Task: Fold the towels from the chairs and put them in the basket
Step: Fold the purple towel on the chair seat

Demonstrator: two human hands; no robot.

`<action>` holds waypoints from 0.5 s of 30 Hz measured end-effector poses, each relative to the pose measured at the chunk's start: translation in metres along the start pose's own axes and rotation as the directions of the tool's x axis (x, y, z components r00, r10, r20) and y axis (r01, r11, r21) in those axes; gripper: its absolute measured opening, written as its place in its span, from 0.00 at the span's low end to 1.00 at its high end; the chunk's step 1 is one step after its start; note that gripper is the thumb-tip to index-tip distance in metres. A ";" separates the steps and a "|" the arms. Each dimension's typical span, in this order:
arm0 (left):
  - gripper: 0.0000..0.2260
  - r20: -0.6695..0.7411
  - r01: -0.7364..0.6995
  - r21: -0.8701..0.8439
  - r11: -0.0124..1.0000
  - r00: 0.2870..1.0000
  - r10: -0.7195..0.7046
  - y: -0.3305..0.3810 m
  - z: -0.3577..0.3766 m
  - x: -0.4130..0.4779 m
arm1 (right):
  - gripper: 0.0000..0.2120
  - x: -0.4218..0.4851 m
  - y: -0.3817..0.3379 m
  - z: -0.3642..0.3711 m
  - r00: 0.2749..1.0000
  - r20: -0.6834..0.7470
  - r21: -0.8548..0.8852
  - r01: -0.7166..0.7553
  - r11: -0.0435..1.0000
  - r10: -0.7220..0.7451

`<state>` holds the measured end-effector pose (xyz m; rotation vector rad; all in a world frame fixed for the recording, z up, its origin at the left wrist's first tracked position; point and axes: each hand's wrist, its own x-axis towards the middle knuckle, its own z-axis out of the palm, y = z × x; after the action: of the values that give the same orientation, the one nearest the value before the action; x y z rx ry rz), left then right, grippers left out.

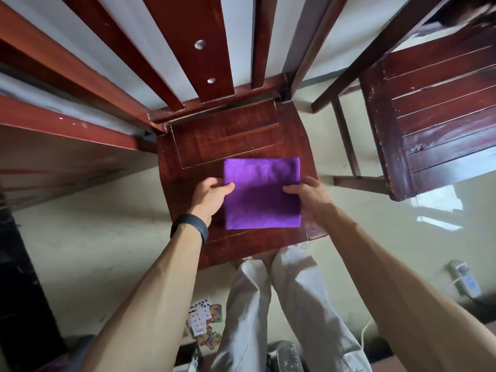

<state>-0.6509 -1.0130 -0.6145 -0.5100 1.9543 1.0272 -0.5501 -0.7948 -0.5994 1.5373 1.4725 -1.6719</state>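
A purple towel, folded into a neat square, lies flat on the seat of a dark red wooden chair directly below me. My left hand grips the towel's left edge, thumb on top and fingers tucked under. My right hand pinches the right edge the same way. A black band sits on my left wrist. No basket is in view.
A second wooden chair stands to the right, its seat bare. Playing cards lie scattered on the pale floor by my feet. A white power strip lies at the right. A dark cabinet edge runs along the left.
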 end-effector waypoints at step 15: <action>0.12 0.217 -0.390 -0.151 0.908 0.883 0.416 0.235 -0.071 -0.279 | 0.13 -0.309 -0.139 -0.148 0.910 0.084 0.247 0.377 0.893 -0.407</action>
<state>-0.6870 -0.9430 -0.2520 -0.0158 1.8271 1.3872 -0.5128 -0.7186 -0.2394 1.2565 1.6488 -2.1972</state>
